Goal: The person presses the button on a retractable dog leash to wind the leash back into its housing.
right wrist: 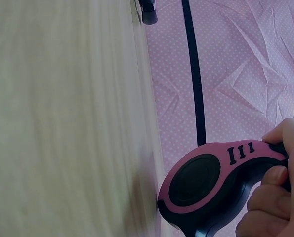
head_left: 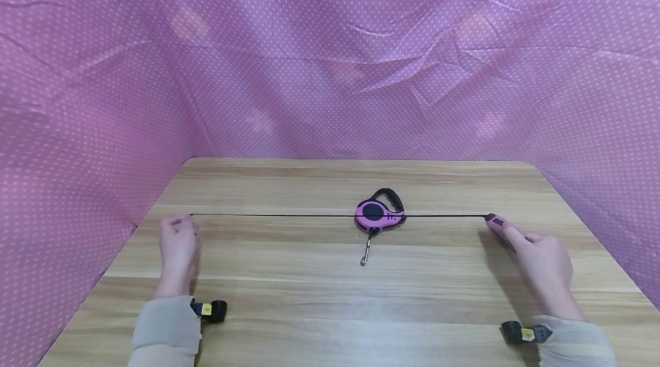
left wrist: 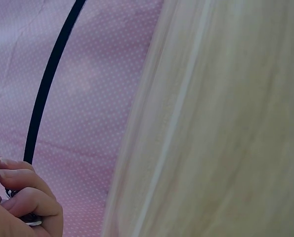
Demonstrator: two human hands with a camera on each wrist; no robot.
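Observation:
My right hand [head_left: 546,261] grips the handle of a pink-and-black retractable dog leash [right wrist: 193,180], its fingers curled round the grip in the right wrist view. From that leash a thin black strap [head_left: 283,216] runs taut and level across to the left. At its far end my left hand [head_left: 177,238] pinches the strap's end, where bits of a metal clip [left wrist: 33,220] show between the fingers. A second pink-and-black retractable leash [head_left: 372,212] lies on the table between the hands, its metal clip [head_left: 365,252] pointing toward me. The stretched strap passes over it in the head view.
Both hands are over a light wood-grain table [head_left: 330,298]. A pink cloth with white dots [head_left: 319,69] hangs behind the table and along both sides. Each sleeve carries a small black wrist camera, the left one [head_left: 213,310] and the right one [head_left: 515,333].

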